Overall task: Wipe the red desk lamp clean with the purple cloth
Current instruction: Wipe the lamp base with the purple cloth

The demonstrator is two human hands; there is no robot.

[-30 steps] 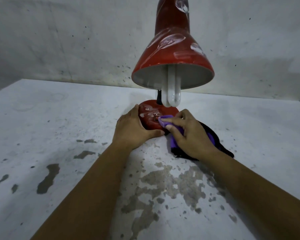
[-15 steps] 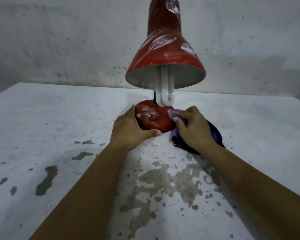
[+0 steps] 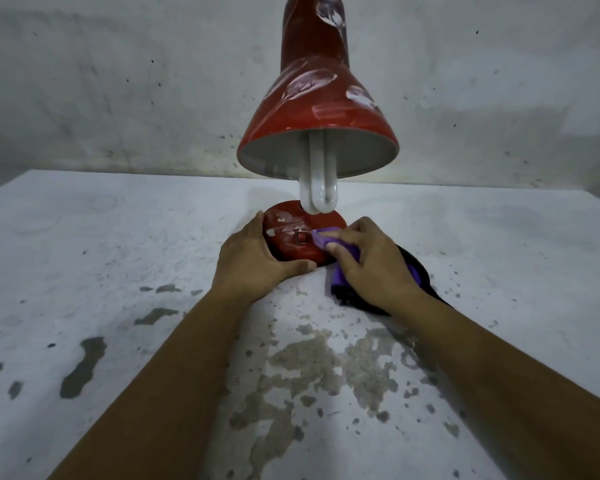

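Grey patches of worn paint are seen on the white bench (image 3: 84, 244), esp. at the front. Near the middle, toward the back edge, the red desk lamp (image 3: 317, 109) is stood. The left side of its round base (image 3: 291, 249) is gripped by the left hand (image 3: 253, 263), w/ the thumb curled along the front. White smears are seen on the base & shade. The purple cloth (image 3: 343, 268) is pressed on the right side of the base by the right hand (image 3: 374, 263), fingers bent over it. The rest of the cloth is left lying on the bench.
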